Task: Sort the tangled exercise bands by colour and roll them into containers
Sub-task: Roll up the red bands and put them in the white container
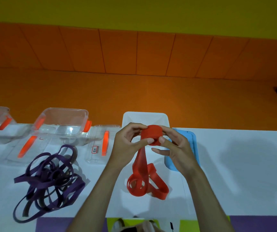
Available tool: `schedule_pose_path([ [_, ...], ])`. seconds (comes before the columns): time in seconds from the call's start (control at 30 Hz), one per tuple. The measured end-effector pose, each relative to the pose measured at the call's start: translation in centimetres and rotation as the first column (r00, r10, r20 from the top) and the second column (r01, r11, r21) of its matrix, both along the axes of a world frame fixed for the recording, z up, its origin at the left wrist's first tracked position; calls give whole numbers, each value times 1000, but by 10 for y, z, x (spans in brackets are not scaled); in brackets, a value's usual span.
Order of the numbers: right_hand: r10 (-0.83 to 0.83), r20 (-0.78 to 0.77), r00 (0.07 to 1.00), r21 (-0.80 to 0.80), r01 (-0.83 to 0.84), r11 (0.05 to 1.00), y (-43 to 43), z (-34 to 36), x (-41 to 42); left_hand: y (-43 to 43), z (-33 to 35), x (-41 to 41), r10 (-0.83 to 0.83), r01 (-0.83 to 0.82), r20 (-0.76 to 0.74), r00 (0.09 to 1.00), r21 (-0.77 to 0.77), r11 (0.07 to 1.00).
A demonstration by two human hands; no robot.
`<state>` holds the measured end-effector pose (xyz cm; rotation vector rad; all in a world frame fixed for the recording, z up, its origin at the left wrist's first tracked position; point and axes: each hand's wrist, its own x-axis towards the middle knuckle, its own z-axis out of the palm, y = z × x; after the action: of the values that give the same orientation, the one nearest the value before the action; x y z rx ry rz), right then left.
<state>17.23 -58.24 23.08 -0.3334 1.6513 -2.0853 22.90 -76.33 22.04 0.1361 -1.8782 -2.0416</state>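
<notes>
- Rolling now: my left hand [126, 143] and my right hand [179, 148] both pinch the red roll [151, 135] in the middle of the frame. It is up off the white table [243, 164], just in front of the white container [144, 114].
- My left thumb presses the roll's near face and my left fingers curl over its top.
- My right thumb sits on the near edge at the other side with the index finger over the top. The other 3 right fingers spread loose below and hold nothing.
- Both forearms rise from the bottom edge and close into a V, wrists bent in toward each other.
- The red tail [140, 158] drops from under the roll to the table, where the rest lies in slack loops [144, 185] at lower middle.
- To do this well, I reckon 1 thumb should clamp the last wrap while the other hand turns the roll.
- The strap should feed in flat and lightly taut, edges lined up so the roll does not cone out sideways.
- Those loops cross each other, so I would shake them out or lift the roll higher before a twist gets wound in.
- A rubbery band looks likely to spring open, so I should not lift both thumbs at once.
- The purple bands [50, 178] lie tangled at lower left, untouched, with a clear container [62, 121] behind them.
- The blue lid [192, 139] lies just right of the roll, partly behind my right hand.
</notes>
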Motion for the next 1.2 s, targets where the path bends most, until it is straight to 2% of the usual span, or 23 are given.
schedule_pose_path([
  [0.13,-68,-52,996,16,69,997,0,5,-3,5,-2,2,29,-29,-20,999,26,999],
  [0.3,-17,43,999,-111,22,994,-3,-4,0,-4,-4,6,-74,74,19,997,-27,997],
  [0.4,58,-32,998,72,-56,996,4,-2,-5,-8,-3,7,-38,46,54,998,-150,988],
  [0.47,53,-131,990,176,-30,984,9,2,-8,-10,0,8,-52,71,93,994,-215,974],
  [0.5,28,-165,986,179,2,984,9,4,-8,-9,1,8,-61,86,109,992,-242,967],
  [0.53,0,-190,982,160,31,987,8,6,-8,-9,3,6,-62,87,111,992,-236,968],
  [0.6,-39,-207,978,121,65,991,2,10,-5,-7,4,6,-28,37,74,997,-125,991],
  [0.7,-83,-139,987,25,87,996,-5,6,0,-5,-1,7,15,-15,2,1000,-1,1000],
  [0.8,-8,-4,1000,-112,8,994,-13,-7,5,-8,-3,5,51,-50,-34,998,29,998],
  [0.87,61,36,998,-148,-55,987,-15,-13,7,-10,0,5,48,-47,-20,999,41,998],
  [0.93,99,43,994,-102,-94,990,-13,-15,5,-14,0,4,31,-30,-1,1000,73,997],
  [1.0,113,-6,994,53,-112,992,-9,-10,0,-16,-2,4,16,-17,13,1000,57,998],
  [1.07,68,-63,996,186,-55,981,-8,-4,-4,-12,-5,2,10,-10,19,1000,12,1000],
  [1.2,-104,-77,992,171,116,978,-13,4,-7,-6,-11,-1,25,-25,22,999,-6,1000],
])
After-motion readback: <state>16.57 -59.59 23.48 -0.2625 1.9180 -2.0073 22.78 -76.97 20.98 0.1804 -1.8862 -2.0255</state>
